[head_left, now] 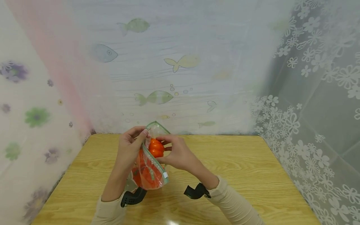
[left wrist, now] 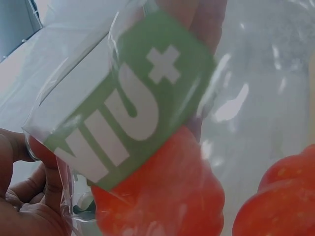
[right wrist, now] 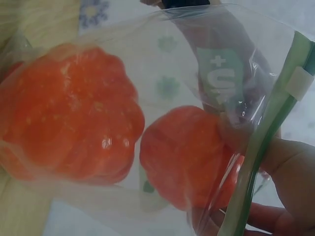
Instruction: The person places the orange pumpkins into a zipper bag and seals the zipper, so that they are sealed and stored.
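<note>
A clear zip bag (head_left: 153, 184) with a green zip edge is held up over the table, its mouth spread. My left hand (head_left: 127, 148) pinches the upper rim between thumb and fingers. At the mouth, my right hand (head_left: 180, 153) grips a ribbed orange-red tomato (head_left: 156, 147). In the right wrist view this tomato (right wrist: 182, 155) shows through the plastic, beside the thumb. Farther down in the bag lies a larger ribbed tomato (right wrist: 74, 118). The left wrist view has a green printed label (left wrist: 138, 103) on the bag, hiding part of the fruit behind it.
The wood-grain table (head_left: 239, 175) lies under both hands. A sheet printed with fish (head_left: 160, 97) stands along its back edge, and flowered sheets (head_left: 36, 117) flank the sides. Each wrist carries a black camera mount (head_left: 197, 191). A white slider (head_left: 165, 175) sits on the zip.
</note>
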Demonstrator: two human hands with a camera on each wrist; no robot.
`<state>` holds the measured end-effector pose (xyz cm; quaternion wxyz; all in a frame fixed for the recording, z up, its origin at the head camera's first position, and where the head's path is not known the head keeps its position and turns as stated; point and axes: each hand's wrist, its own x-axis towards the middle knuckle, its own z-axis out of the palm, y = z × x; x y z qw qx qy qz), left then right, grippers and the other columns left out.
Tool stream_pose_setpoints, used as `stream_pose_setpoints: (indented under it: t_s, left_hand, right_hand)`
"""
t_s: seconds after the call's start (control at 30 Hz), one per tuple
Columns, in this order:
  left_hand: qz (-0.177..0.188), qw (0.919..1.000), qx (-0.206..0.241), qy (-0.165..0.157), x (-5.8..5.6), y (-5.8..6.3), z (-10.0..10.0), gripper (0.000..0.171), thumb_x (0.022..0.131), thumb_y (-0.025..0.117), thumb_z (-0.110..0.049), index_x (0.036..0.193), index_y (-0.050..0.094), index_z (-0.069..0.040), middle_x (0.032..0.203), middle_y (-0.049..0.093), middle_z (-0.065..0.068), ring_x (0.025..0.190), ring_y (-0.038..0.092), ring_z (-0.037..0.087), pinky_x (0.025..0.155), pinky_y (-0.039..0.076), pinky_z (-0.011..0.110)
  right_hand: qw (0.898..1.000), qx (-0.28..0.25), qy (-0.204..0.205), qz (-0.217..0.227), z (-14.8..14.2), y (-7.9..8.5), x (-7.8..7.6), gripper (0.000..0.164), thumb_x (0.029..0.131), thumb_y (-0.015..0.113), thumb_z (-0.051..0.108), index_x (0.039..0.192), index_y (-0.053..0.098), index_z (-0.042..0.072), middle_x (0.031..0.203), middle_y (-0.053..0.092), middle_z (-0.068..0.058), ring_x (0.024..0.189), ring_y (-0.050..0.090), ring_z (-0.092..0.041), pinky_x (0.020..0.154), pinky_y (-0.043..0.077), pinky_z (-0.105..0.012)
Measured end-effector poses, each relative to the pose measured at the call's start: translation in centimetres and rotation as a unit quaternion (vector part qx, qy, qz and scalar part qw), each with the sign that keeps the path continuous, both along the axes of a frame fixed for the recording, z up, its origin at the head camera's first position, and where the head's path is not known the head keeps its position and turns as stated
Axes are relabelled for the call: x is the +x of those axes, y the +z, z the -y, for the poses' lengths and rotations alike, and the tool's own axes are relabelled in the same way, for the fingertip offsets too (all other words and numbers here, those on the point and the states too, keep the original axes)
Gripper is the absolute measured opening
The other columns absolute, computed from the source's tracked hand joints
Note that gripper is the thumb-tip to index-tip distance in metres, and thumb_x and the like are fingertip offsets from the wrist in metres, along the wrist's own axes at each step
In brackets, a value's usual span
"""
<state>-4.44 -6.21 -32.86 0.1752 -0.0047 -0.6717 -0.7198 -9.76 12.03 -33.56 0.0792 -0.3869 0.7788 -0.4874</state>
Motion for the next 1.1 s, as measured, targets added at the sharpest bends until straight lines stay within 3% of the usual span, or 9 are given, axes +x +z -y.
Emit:
stream_pose_setpoints:
  t_s: [0.3,0.53,0.87,1.1]
  left_hand:
    - [0.012,0.9998,0.0,0.014,-0.04,-0.1,0.18,0.025,0.105,0.059,-0.018,0.118,0.063,0.003,0.085,0.068,-0.007,0.078,0.061,0.008,0.07,0.057,0.018]
    - [0.007,0.9999,-0.007,0.013,-0.02,-0.12,0.38,0.024,0.105,0.059,-0.019,0.117,0.064,0.002,0.085,0.068,-0.007,0.072,0.058,0.007,0.058,0.053,0.018]
    - [0.001,0.9999,-0.001,0.012,0.37,-0.2,0.42,0.028,0.105,0.059,-0.019,0.119,0.063,0.005,0.085,0.068,-0.006,0.068,0.057,0.006,0.057,0.053,0.018]
    - [-0.003,0.9999,0.011,0.008,0.66,-0.27,0.42,0.028,0.105,0.059,-0.019,0.118,0.063,0.005,0.085,0.068,-0.005,0.069,0.058,0.007,0.057,0.054,0.018]
  right_hand:
    - [0.999,-0.017,0.007,0.047,0.04,-0.19,0.15,0.058,0.084,0.083,0.002,0.137,0.059,0.001,0.135,0.062,-0.011,0.113,0.066,-0.026,0.092,0.059,-0.035]
    - [0.998,-0.015,0.018,0.058,-0.03,-0.27,0.09,0.055,0.087,0.08,0.004,0.137,0.06,0.001,0.136,0.063,-0.011,0.115,0.065,-0.026,0.095,0.058,-0.037]
    - [0.997,-0.049,0.018,0.051,0.49,-0.3,0.52,0.038,0.09,0.078,0.005,0.126,0.069,0.004,0.127,0.067,-0.009,0.114,0.066,-0.026,0.093,0.059,-0.035]
    - [0.996,-0.062,0.032,0.048,0.71,-0.56,0.73,0.039,0.093,0.074,0.004,0.131,0.066,0.001,0.133,0.065,-0.011,0.121,0.064,-0.025,0.095,0.058,-0.033]
